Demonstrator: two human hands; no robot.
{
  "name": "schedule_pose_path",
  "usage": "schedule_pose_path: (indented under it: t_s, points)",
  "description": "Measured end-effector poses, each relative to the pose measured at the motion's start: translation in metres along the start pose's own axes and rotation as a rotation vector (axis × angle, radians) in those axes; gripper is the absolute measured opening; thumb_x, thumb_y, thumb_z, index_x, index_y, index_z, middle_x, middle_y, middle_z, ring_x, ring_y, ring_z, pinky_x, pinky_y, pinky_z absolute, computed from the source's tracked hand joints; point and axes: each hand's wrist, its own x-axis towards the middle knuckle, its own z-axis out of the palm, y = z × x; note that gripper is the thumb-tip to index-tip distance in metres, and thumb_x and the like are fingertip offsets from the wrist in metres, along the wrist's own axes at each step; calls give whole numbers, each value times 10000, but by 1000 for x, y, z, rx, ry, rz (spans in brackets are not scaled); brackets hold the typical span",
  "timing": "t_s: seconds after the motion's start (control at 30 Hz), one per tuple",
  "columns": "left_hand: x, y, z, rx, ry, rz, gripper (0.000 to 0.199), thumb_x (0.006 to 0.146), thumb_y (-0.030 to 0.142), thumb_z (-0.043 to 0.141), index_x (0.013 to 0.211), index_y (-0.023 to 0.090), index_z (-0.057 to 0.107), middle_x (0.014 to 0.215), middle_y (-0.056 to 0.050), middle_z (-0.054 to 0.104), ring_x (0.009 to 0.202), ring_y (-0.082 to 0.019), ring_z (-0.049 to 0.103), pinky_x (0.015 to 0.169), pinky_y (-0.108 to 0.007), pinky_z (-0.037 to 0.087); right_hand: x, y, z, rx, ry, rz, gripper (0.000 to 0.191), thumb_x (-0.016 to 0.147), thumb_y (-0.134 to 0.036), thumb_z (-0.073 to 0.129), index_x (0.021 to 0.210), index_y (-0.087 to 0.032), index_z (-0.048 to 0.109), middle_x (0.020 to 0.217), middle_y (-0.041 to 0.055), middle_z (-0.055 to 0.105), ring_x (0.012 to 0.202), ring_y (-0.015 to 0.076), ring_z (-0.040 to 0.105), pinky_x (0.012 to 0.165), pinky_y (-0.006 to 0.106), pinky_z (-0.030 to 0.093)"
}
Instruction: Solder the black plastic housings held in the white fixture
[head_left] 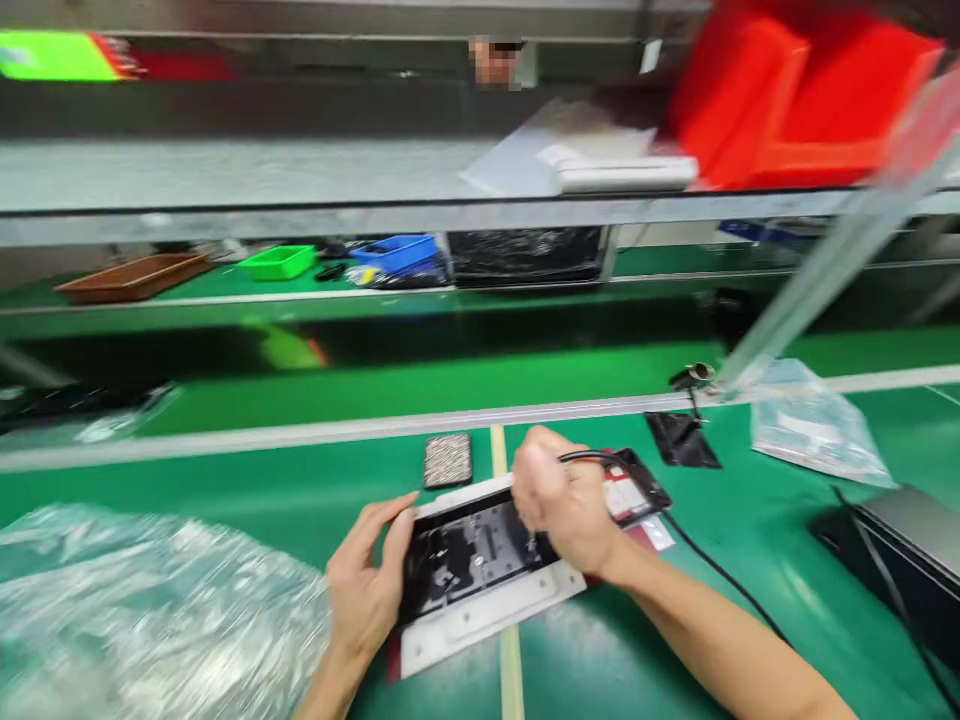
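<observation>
A black panel with small fittings point(457, 560) lies in a white frame point(487, 610) on the green bench. My left hand point(367, 570) holds the left end of the panel, thumb and fingers spread around its edge. Over the panel's right part, my right hand point(559, 495) is closed in a fist-like grip. What it holds is hidden and blurred; a black cable runs out beside it. Just right of that hand lies a black-rimmed item point(641, 480) over red and white pieces.
Clear plastic sheeting point(165, 620) covers the left front. Behind the panel sits a small patterned block point(448, 461). At right are a plastic bag point(814, 425), a small black stand point(682, 438) and a dark flat device point(900, 550) with a cable. A shelf point(300, 215) spans above.
</observation>
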Motion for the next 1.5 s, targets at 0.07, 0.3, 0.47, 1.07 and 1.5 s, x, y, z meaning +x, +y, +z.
schedule_pose_path:
  t_s: [0.07,0.3,0.47,1.07,1.5]
  points:
    - [-6,9,3,-81,-62,-10,279,1046,385,534,1062,182,724,1037,-86,679,977,-243,647,877,-375,544,1,-4,-12,100,-47,-16,410,1044,-447,480,710,-216,428,535,-49,406,438,86,359,407,230,296]
    - [2,24,23,-246,-80,80,161,1041,269,583,1055,202,729,1016,-67,675,967,-216,631,862,-364,505,3,-30,-27,145,-64,-84,384,1046,-383,494,704,-213,446,533,-47,405,428,93,345,367,226,318]
    - [2,25,22,-255,-103,135,129,1035,220,594,1054,195,719,1026,-68,678,1013,-224,631,909,-395,511,3,-32,-27,138,-54,-75,375,1047,-386,486,716,-216,442,533,-48,404,425,94,334,361,226,311]
    - [8,41,21,-232,-124,282,80,977,138,687,983,204,732,963,-49,693,965,-226,614,888,-418,491,8,-45,-29,169,0,-94,413,1024,-380,520,666,-209,402,494,-60,332,392,84,311,335,204,298]
    - [7,42,21,-267,-191,324,132,951,126,735,1045,218,747,847,-14,697,715,-162,563,723,-375,421,5,-51,-27,177,35,-82,429,1008,-402,530,651,-208,393,483,-65,312,391,82,276,330,196,282]
